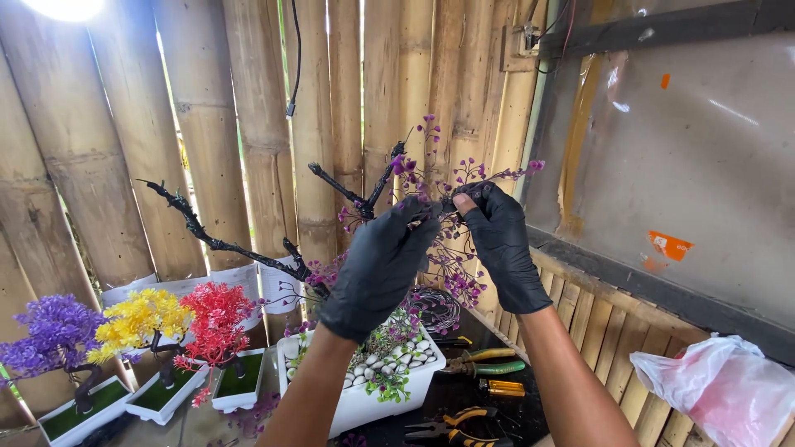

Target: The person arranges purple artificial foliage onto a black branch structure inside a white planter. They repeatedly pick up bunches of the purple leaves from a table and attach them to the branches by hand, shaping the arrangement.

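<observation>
Two black-gloved hands work a purple flower sprig onto a dark artificial tree at frame centre.

The left hand (383,263) and right hand (497,240) both pinch shut on the purple flower sprig (464,178) at a branch tip of the black tree (248,248), which rises from a white rectangular pot (364,397); pliers (484,362) lie lower right of it.

Three small finished trees (137,331), two pliers (484,362), one pink bag (720,389).
</observation>
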